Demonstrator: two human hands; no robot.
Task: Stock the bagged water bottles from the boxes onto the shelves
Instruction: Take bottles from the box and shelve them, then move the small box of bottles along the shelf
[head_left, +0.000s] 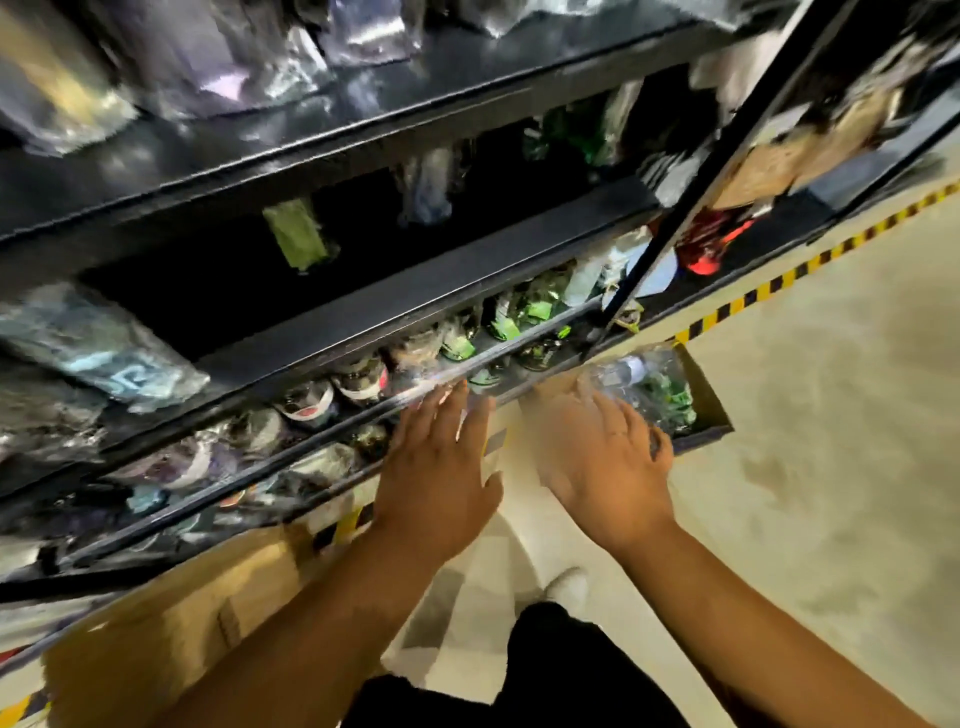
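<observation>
A black metal shelf rack (415, 291) fills the upper left, its lower tiers packed with bagged water bottles (358, 384). An open cardboard box (709, 402) on the floor at centre right holds more bagged bottles (649, 384) with green labels. My left hand (441, 467) reaches forward with its fingers spread, its fingertips close to the front rail of the lower shelf, holding nothing. My right hand (602, 457) stretches toward the box, fingers apart, its tips at the clear plastic of a bag. The frame is motion-blurred.
A second cardboard box (182, 623) lies on the floor at lower left under the rack. Yellow-black hazard tape (779, 280) runs along the floor beside the shelving. Pale concrete floor (831, 467) spreads to the right. My white shoe (569, 590) and dark trousers show below.
</observation>
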